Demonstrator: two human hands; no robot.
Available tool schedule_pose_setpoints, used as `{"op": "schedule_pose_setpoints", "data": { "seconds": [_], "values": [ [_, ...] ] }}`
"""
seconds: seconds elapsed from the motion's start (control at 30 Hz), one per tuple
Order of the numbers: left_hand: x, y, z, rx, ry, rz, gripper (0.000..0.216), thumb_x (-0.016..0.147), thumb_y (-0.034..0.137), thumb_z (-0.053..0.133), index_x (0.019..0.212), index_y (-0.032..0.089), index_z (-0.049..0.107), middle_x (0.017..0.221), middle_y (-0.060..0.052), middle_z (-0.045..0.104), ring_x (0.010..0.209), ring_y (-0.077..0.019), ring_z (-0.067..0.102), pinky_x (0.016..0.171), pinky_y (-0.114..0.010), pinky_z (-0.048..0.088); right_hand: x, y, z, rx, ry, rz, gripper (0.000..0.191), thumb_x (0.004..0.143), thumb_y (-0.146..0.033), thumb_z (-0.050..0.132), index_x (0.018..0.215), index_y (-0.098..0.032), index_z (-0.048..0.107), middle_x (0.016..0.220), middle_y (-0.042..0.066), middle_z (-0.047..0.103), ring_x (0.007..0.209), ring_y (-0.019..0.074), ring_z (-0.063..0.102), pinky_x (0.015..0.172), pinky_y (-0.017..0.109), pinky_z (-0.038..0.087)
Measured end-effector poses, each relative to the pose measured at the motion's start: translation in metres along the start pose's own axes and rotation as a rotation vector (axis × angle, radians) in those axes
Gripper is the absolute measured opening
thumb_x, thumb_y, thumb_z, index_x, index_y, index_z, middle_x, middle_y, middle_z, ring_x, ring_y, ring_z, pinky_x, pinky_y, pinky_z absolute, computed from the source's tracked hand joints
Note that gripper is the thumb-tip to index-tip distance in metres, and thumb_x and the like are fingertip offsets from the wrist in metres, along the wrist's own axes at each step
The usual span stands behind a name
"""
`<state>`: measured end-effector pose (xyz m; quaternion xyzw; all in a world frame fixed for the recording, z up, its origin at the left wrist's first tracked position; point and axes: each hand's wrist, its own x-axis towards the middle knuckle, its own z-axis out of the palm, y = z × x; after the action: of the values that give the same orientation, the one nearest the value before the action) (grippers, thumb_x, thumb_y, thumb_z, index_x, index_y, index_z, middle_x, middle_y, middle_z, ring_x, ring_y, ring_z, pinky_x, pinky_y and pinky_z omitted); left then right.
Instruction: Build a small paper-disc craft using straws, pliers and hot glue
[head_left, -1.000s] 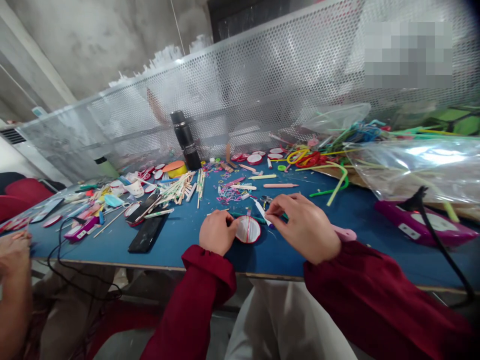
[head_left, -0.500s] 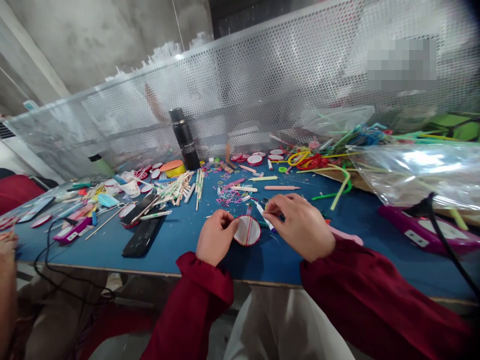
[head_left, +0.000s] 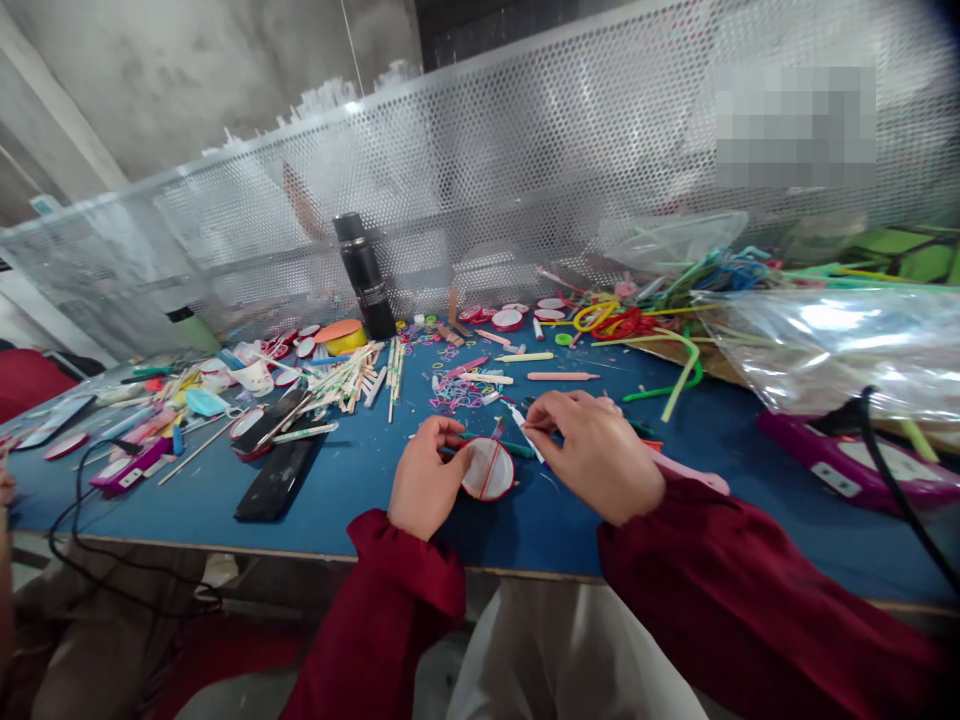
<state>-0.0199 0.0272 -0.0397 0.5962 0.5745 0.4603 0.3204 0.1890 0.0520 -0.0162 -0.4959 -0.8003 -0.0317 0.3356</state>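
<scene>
My left hand [head_left: 429, 472] curls at the left rim of a small round white disc [head_left: 480, 480] with a red edge, thumb against it. Reddish bands run aslant across the disc's face. To its right, my right hand [head_left: 589, 445] is closed in a pinch, and whatever lies between its fingertips is too small to make out. A white marker with a blue end [head_left: 534, 446] lies right beside those fingertips. Beyond both hands spreads a heap of small coloured rubber bands [head_left: 457, 395].
Pens [head_left: 562, 377], wooden sticks [head_left: 352, 378] and more red-edged discs [head_left: 507, 319] lie about the blue table [head_left: 360, 500]. A black phone [head_left: 277, 475] is at left, a black bottle [head_left: 365, 280] behind. At right are pipe cleaners [head_left: 682, 365] and a purple device [head_left: 847, 465].
The disc has turned, so its bands slant more than before. It and my left hand have shifted slightly left and down in the view. My right hand keeps its pinch nearly in place.
</scene>
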Motion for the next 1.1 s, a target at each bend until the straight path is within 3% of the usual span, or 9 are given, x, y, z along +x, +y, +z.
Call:
{"op": "schedule_pose_setpoints", "data": {
  "seconds": [0.43, 0.63, 0.83, 1.1],
  "values": [
    [-0.0028, 0.0083, -0.0015, -0.125, -0.035, -0.010, 0.028, 0.080, 0.023, 0.067, 0.106, 0.016, 0.058, 0.087, -0.002, 0.065, 0.071, -0.0112, 0.059, 0.069, -0.024, 0.045, -0.0019, 0.0007, 0.0005, 0.048, -0.009, 0.041, 0.007, 0.086, -0.020, 0.058, 0.082, -0.023, 0.062, 0.079, 0.001, 0.072, 0.084, 0.0208, 0.066, 0.074, 0.032, 0.043],
    [-0.0024, 0.0089, -0.0014, -0.159, -0.055, -0.008, 0.029, 0.079, 0.023, 0.068, 0.106, 0.015, 0.057, 0.087, -0.002, 0.063, 0.071, -0.0116, 0.057, 0.069, -0.025, 0.045, -0.0037, 0.0022, 0.0056, 0.107, 0.042, 0.092, 0.012, 0.085, -0.018, 0.058, 0.096, -0.023, 0.054, 0.082, -0.001, 0.076, 0.084, 0.0202, 0.072, 0.073, 0.031, 0.045],
    [-0.0026, 0.0063, -0.0019, -0.171, -0.079, 0.010, 0.030, 0.079, 0.024, 0.069, 0.106, 0.016, 0.057, 0.086, -0.001, 0.063, 0.070, -0.0114, 0.057, 0.067, -0.024, 0.044, -0.0034, 0.0009, 0.0050, 0.131, 0.075, 0.128, 0.018, 0.081, -0.019, 0.061, 0.092, -0.025, 0.048, 0.077, -0.003, 0.075, 0.075, 0.0197, 0.072, 0.068, 0.030, 0.044],
    [-0.0023, 0.0061, -0.0021, -0.189, -0.080, 0.012, 0.031, 0.079, 0.026, 0.070, 0.106, 0.016, 0.057, 0.085, -0.001, 0.062, 0.071, -0.0116, 0.057, 0.068, -0.024, 0.044, -0.0038, 0.0026, 0.0045, 0.092, 0.119, 0.100, 0.022, 0.080, -0.020, 0.064, 0.094, -0.025, 0.047, 0.077, -0.003, 0.073, 0.080, 0.0233, 0.069, 0.080, 0.037, 0.045]
  ]
}}
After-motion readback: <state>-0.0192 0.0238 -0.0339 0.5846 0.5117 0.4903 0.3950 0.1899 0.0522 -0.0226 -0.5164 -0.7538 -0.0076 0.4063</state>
